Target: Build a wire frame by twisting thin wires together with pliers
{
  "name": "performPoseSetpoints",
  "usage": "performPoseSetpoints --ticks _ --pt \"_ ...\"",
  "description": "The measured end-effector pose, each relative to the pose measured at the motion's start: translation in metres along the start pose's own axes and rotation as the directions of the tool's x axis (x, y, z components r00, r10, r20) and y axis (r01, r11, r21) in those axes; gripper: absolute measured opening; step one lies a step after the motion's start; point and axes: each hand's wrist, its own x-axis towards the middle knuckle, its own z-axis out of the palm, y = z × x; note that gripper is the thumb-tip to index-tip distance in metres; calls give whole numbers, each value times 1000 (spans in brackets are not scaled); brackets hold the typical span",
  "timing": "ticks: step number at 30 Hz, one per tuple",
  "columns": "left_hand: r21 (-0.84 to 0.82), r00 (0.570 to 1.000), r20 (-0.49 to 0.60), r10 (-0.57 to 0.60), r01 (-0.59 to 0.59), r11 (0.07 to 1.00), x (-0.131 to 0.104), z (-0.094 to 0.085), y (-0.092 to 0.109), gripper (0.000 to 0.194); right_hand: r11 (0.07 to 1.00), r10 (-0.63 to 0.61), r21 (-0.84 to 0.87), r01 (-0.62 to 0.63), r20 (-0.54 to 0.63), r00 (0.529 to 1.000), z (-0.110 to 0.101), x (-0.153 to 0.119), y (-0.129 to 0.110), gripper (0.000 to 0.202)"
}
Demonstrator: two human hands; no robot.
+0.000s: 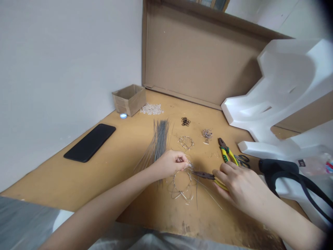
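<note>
My left hand [173,163] pinches a small bent piece of thin silvery wire [190,165] above the table. In my right hand [235,180] is a pair of long-nose pliers [205,175] with yellow handles, its dark jaws pointing left at the wire. Whether the jaws touch the wire I cannot tell. Just below lies a round wire form with looped shapes [182,197]. Another wire ring [186,142] lies farther back. A bundle of straight grey wires [161,139] rests partly behind my left forearm.
Green-and-yellow pliers [225,151] and scissors [244,160] lie at the right. Farther back are black rings [185,121], a small wire ball [207,133], clear beads [152,109] and a cardboard box [130,100]. A black phone [90,142] lies left; white foam [286,80] stands right.
</note>
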Motion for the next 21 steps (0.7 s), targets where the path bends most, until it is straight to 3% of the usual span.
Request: performPoseSetpoints --ticks 21 --pt "59 1000 7 -2 1 998 -1 -1 -2 11 1000 20 -23 -20 25 999 3 2 0 11"
